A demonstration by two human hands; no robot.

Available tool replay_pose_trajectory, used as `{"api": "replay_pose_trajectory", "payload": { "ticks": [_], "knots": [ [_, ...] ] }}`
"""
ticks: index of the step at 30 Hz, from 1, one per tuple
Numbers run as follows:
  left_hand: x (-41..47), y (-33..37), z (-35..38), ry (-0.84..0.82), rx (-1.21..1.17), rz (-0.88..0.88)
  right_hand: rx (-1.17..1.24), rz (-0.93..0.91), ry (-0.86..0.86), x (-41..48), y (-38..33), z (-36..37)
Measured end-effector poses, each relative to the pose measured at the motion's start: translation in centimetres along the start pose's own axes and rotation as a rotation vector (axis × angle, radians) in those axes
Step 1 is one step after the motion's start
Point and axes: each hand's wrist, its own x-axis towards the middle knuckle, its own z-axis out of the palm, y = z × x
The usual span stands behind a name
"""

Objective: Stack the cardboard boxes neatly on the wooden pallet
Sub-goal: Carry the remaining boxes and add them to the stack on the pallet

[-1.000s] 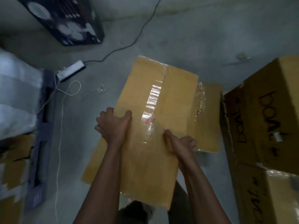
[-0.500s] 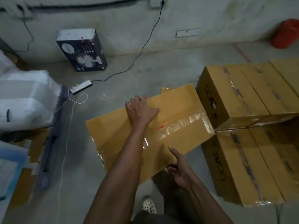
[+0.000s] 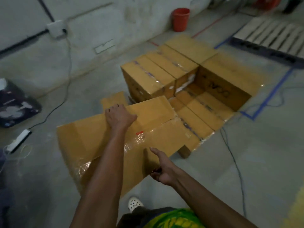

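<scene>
I carry a long taped cardboard box [image 3: 92, 139] in front of me, above the floor. My left hand [image 3: 119, 117] grips its far top edge, fingers curled over it. My right hand [image 3: 162, 168] holds the near lower corner, thumb up on the side and fingers underneath. Just beyond the carried box stands the stack of cardboard boxes [image 3: 164, 69] on a low pallet, of which only a wooden foot [image 3: 184, 152] shows. The stack has a taller layer at the back and a lower layer [image 3: 202, 116] in front.
A red bucket [image 3: 180, 18] stands by the wall. An empty pallet [image 3: 271, 33] lies at the far right. Cables [image 3: 233, 162] run across the floor on the right; a power strip [image 3: 18, 141] and a dark fan box [image 3: 14, 104] lie at left. Blue tape [image 3: 271, 94] marks the floor.
My view has swung right and up, bringing the whole stack into sight. The carried box has moved closer to the stack. Both hands keep their hold.
</scene>
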Motion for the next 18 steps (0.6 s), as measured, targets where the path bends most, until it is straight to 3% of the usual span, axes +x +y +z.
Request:
{"api": "replay_pose_trajectory", "payload": {
  "ticks": [5,8,14,18],
  "knots": [
    [-2.6,15.5,-0.1,-0.050,-0.016,0.132,0.029,-0.157,-0.012,-3.0,-4.7,-15.0],
    [-4.0,22.5,-0.5,-0.120,-0.132,0.114,-0.034,-0.264,0.049,-4.3,-8.2,-22.6],
    [-3.2,31.2,0.9,-0.122,-0.324,-0.004,-0.177,-0.503,0.280,-4.5,-16.7,-32.8],
    [0.7,35.5,1.2,-0.218,-0.580,-0.139,-0.334,-0.665,0.583,-2.2,-23.8,-35.6]
  ]
}}
